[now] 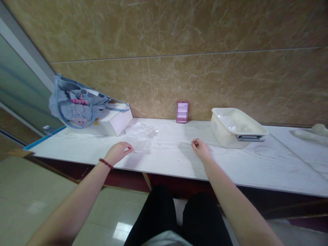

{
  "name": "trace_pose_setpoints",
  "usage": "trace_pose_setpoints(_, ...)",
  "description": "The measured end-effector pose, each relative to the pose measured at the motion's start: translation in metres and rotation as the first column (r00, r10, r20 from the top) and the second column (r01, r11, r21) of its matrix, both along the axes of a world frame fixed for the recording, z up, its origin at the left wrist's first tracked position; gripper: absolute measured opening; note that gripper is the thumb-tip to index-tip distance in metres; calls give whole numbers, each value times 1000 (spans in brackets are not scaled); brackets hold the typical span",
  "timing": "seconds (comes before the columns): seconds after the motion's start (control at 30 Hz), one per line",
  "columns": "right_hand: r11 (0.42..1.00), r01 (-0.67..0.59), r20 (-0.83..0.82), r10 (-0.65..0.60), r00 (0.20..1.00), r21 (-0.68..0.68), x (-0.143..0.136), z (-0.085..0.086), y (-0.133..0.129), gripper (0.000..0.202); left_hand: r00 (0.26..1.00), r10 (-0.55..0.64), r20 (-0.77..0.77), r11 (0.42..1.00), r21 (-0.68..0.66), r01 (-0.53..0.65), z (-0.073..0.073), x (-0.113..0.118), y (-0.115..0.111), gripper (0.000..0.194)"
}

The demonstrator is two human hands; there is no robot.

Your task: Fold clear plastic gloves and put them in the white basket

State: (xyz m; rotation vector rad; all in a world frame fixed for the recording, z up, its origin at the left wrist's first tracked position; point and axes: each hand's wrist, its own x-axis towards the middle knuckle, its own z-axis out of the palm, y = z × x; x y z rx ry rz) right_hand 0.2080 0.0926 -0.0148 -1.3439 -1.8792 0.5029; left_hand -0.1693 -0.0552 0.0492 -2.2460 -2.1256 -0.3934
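Observation:
A clear plastic bag (141, 134) lies crumpled on the white wood-grain tabletop. My left hand (118, 152), with a dark red bead bracelet at the wrist, pinches thumb and forefinger together at the bag's near left edge. Over the table to the right, my right hand (200, 148) is closed with its fingers curled in. Whatever may be between those fingers is too small to make out. The cream plastic basket (222, 131) stands beyond and right of that hand, with clear plastic items (234, 123) inside and a grey handle at its front.
A light blue handbag (74, 102) rests on a white box (116, 121) at the left. A phone (182, 112) leans upright against the brown tiled wall (174, 75). At the far right lies a pale, blurred item (312, 134). The tabletop's front edge (174, 175) runs just above my legs.

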Motion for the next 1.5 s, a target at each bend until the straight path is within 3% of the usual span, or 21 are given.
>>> trace_pose_setpoints(0.13,1000,-22,3,22,1000,16,-6,5,-3,12,997,-9,76,995,-100,16,6,-3,7,24)
trace_pose_setpoints(0.2,994,-97,16,96,995,55,-19,12,-7,13,995,-10,97,994,-111,21,8,-5,10,27)
trace_pose_setpoints(0.33,932,-342,13,343,939,117,-66,32,-24,13,992,-8,124,996,-88,19,12,-9,14,32)
trace_pose_setpoints(0.53,825,-530,7,539,842,195,-146,44,-60,17,982,-10,187,998,-53,20,10,-8,12,29)
trace_pose_setpoints(0.73,820,-539,65,537,841,191,-192,37,-63,41,966,-39,256,998,-34,50,0,-6,12,21)
trace_pose_setpoints(0.87,796,-598,114,589,800,91,-207,36,-55,18,963,-71,261,997,-11,77,-4,-5,12,19)
trace_pose_setpoints(1.23,832,-548,2,550,835,87,-212,26,-57,4,952,-56,300,998,27,50,-8,0,14,28)
trace_pose_setpoints(1.5,907,-420,-75,419,905,-5,-218,19,-66,29,935,-6,355,1000,5,5,-4,7,17,25)
